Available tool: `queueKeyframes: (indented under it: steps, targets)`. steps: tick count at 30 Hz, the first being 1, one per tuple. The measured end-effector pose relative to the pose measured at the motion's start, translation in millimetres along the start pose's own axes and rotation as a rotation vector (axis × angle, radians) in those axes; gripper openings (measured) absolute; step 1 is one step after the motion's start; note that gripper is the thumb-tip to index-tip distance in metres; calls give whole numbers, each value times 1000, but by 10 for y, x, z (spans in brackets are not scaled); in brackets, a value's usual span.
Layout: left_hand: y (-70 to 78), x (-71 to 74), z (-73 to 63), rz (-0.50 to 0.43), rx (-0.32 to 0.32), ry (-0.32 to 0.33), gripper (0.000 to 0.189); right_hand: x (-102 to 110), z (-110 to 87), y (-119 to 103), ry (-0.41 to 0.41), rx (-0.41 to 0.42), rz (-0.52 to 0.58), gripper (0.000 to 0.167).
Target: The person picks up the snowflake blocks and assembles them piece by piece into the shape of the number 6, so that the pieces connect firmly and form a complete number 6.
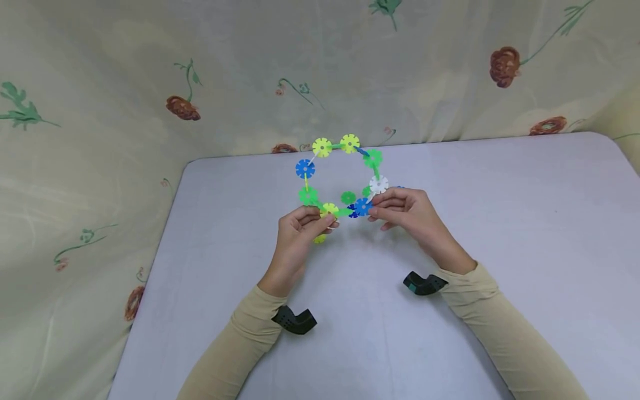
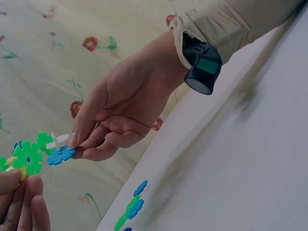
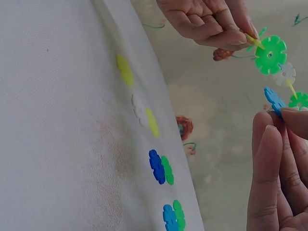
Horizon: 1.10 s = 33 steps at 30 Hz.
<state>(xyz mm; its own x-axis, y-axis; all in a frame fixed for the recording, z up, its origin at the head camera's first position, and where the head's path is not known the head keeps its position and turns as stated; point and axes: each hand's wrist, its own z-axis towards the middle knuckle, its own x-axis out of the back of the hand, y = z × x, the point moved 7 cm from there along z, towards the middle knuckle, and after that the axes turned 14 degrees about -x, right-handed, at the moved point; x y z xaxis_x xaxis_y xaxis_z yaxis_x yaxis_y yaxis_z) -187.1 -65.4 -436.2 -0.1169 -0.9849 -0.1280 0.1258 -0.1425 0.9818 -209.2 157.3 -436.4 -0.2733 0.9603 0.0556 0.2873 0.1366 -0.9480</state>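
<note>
A ring of notched plastic discs (image 1: 321, 147), in yellow, green, blue and white, is held up over the table between both hands. At its lower left, the left hand (image 1: 300, 236) pinches a yellow disc (image 1: 329, 209) between thumb and fingers. The right hand (image 1: 407, 214) pinches a blue disc (image 1: 363, 206) at the lower right, just below a white disc (image 1: 379, 184). An edge-on green disc (image 1: 344, 212) sits between the two held discs; I cannot tell whether it joins the blue one. The right wrist view shows the blue disc (image 3: 274, 100) at the right fingertips.
Loose discs lie on the white table (image 1: 210, 266) beneath the ring, among them a yellow one (image 3: 124, 70), a white one (image 3: 139, 110) and a dark blue one (image 3: 156, 167). A flowered curtain (image 1: 240, 66) hangs behind the table's far edge. Black wrist cameras (image 1: 295, 320) jut from both sleeves.
</note>
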Motion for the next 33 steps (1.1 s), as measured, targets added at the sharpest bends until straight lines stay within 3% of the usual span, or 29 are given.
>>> queueKeyframes:
  steps: [12, 23, 28, 33]
  targets:
    - [12, 7, -1, 5, 1, -5, 17, -2, 12, 6, -9, 2, -3, 18]
    - [49, 29, -6, 19, -7, 14, 16, -32, 56, 82, -50, -53, -68, 33]
    - [61, 40, 0, 4, -11, 27, 15, -12, 74, 83, -68, -61, -159, 36]
    - [48, 47, 9, 1, -13, 20, 15, 155, 105, 95, 59, -106, -389, 29]
